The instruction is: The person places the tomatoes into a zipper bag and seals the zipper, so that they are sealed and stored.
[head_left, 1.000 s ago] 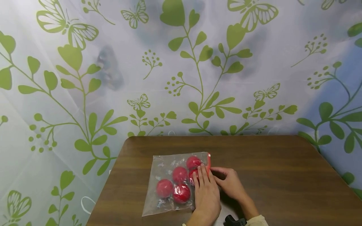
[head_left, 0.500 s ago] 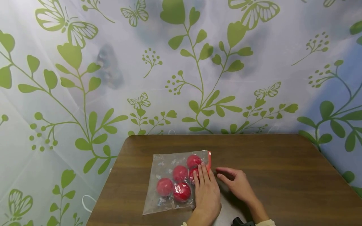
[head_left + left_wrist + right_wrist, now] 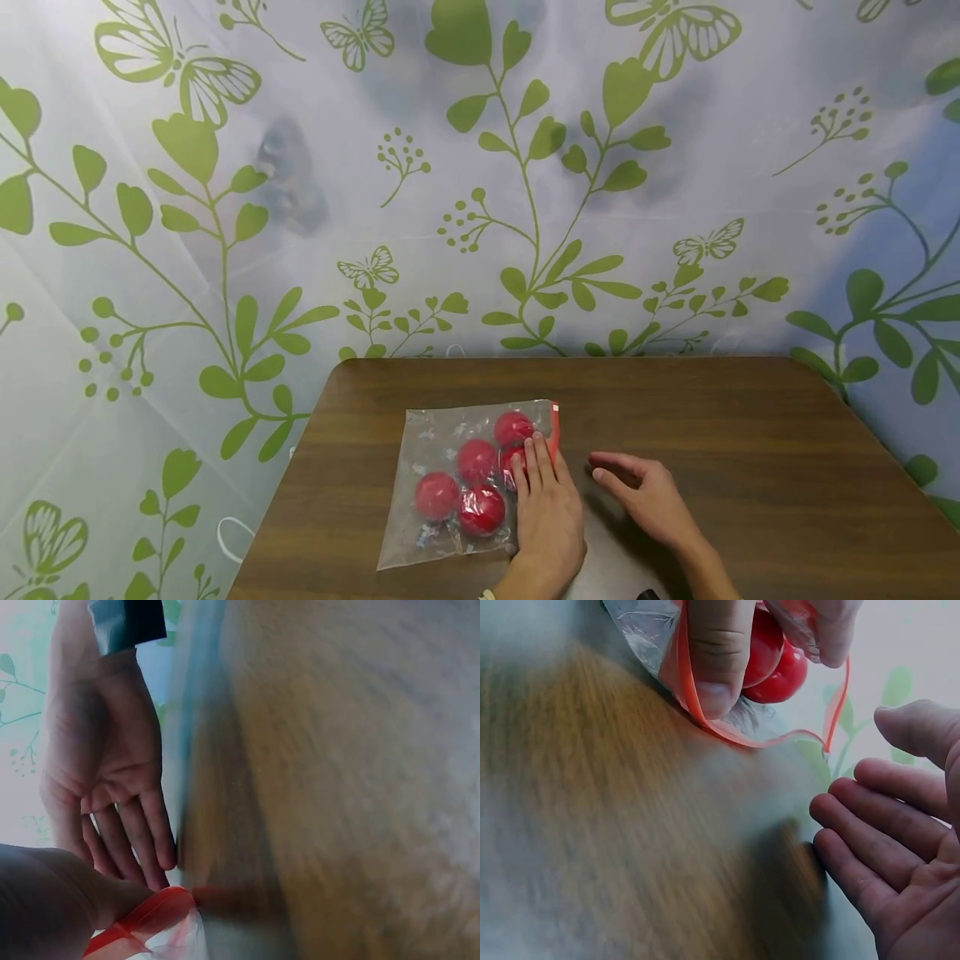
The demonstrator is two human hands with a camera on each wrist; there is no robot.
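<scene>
A clear plastic zip bag point(image 3: 408, 529) lies on the table with several red balls point(image 3: 482, 509) inside. Its red-edged mouth point(image 3: 555, 423) faces right; in the right wrist view the red strip point(image 3: 735, 736) bows outward into a loop. My left hand point(image 3: 550, 521) rests on the bag's right side with straight fingers, over one of the balls. Close to the strip, the left thumb point(image 3: 718, 660) shows in the right wrist view. Apart from the bag, my right hand point(image 3: 660, 504) hovers to its right, fingers loosely bent and holding nothing.
The brown wooden table point(image 3: 787, 475) extends to the right and behind the bag. A pale cloth with green leaves and butterflies point(image 3: 525, 208) hangs behind it. A white loop point(image 3: 234, 537) shows on the cloth at the table's left.
My right hand has drawn away from the bag's red edge, moving right and slightly toward me. The left hand and the bag have stayed nearly where they were.
</scene>
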